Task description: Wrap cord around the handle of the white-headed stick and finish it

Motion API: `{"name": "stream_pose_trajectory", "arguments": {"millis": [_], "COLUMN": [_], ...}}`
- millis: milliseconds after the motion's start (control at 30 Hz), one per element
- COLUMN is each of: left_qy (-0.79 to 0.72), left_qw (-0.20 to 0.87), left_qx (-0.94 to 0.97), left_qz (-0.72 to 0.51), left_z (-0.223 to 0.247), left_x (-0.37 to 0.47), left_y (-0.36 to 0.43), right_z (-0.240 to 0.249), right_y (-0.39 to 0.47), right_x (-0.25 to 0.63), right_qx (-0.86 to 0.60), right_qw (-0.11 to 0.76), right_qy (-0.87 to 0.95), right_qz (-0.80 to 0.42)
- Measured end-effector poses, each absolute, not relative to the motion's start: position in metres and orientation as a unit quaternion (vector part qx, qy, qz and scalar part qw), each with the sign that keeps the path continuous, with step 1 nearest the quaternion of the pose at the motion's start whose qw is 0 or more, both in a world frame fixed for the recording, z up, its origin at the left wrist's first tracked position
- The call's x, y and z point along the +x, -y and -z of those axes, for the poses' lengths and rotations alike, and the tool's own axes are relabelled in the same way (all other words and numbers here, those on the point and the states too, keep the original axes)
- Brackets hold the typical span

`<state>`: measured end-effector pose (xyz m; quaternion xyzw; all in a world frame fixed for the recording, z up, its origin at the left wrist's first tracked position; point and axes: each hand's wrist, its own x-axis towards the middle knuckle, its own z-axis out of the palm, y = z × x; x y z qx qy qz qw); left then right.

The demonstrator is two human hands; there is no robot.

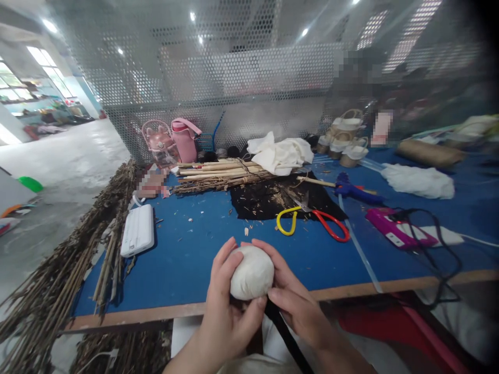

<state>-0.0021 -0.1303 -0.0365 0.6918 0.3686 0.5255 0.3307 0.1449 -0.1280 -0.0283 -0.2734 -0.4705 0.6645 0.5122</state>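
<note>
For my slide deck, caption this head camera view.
Both hands, left hand and right hand, cup a white cloth ball above a blue table.

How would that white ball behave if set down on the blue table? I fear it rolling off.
The white ball looks round and cloth-covered, so it could roll, though the fabric may slow it. It seems soft and light: both hands, left hand and right hand, cup it loosely. The table edge lies close.

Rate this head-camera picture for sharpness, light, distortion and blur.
Head view: sharpest at centre, where both hands, left and right, cup the white ball; scissors also clear. Edges soften and darken, most at the right corners. Wide-lens bending curves the table edge. Ceiling lights glare through the perforated screen; left windows blow out. Some patches are pixelated.
</note>
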Motion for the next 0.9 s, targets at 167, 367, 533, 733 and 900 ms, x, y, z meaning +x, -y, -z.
{"name": "stream_pose_trajectory", "arguments": {"millis": [167,367,533,733,900], "left_qy": [-0.350,-0.399,-0.410,-0.343,-0.305], "left_qw": [0.307,0.324,0.401,0.604,0.606], "left_qx": [0.732,0.656,0.613,0.503,0.509], "left_qz": [-0.498,-0.553,-0.544,-0.515,-0.529], "left_z": [0.035,0.037,0.036,0.026,0.024], "left_x": [-0.006,-0.002,-0.002,-0.003,-0.008], "left_y": [0.128,0.132,0.132,0.134,0.137], "right_z": [0.030,0.028,0.031,0.039,0.029], "right_y": [0.121,0.132,0.134,0.136,0.136], "right_x": [0.158,0.136,0.127,0.136,0.143], "right_qx": [-0.263,-0.359,-0.389,-0.445,-0.334], "right_qw": [0.465,0.533,0.544,0.528,0.509], "right_qy": [0.514,0.483,0.492,0.621,0.566], "right_qz": [-0.671,-0.594,-0.557,-0.371,-0.555]}}
